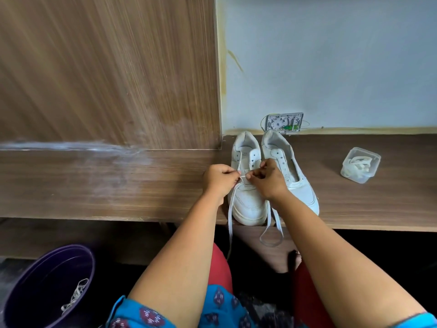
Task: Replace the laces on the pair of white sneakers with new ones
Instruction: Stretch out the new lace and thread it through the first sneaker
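Now I'm threading: left grip [218, 177] and right grip [266, 177] both pinch the new lace [230, 209] over the near sneaker [248, 204]; next, the eyelet just beyond them.

You are looking through a single wide-angle camera worn on your head, tilting forward and down. It is facing the wooden table [354, 197] and the wall behind it from close range, with your forearms reaching in from the bottom edge and your lap showing below. Lines are bending toward the frame's edges.
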Demonstrator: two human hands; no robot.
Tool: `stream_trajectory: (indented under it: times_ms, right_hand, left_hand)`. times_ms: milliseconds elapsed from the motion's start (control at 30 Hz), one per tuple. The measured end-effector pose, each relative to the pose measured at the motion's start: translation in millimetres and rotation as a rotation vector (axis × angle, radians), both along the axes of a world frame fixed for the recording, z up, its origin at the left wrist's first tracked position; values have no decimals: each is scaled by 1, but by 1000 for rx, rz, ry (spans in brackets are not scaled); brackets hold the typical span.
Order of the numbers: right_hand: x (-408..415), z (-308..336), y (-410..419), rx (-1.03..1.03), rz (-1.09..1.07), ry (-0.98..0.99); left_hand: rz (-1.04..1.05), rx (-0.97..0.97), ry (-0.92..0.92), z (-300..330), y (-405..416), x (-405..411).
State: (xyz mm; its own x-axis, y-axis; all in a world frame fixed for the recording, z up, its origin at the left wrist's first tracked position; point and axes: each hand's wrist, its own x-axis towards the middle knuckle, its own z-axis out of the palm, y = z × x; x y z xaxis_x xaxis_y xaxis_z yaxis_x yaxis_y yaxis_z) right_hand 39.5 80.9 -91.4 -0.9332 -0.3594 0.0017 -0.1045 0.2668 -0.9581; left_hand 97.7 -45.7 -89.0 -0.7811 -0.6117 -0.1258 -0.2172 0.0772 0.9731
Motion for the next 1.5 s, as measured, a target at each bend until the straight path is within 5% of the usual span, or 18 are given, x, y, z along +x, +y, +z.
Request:
stream_trajectory:
  times_ms: [267,500,667,767,967,1067,1267,1433,1500]
  right_hand:
    - [2,5,-5,176,87,280]
    - [-4,7,0,133,206,251]
    - [-11,6,4,184,271,302]
    - [-13,2,4,194,278,345]
    - [-13,1,2,196,306,375]
    - [-14,0,4,183,316,368]
    - [-16,1,6,165,320,345]
    - [-14,3,4,149,316,325]
    - [-14,2,5,141,327,335]
  left_hand:
    - [-5,-70,2,-1,1,2]
    - [-242,-24,-60,13,-10,15]
    - [-166,-254,-343,27,-73,42]
    - [-319,-404,-489,31,-68,48]
    - [-420,-791,-355,22,-5,15]
    - [-374,-775,-283,25,-27,25]
    - [-369,-819,-1033,32,-99,53]
    - [-371,-906,-520,46,-1,25]
    - [-442,-910,-459,40,8,21]
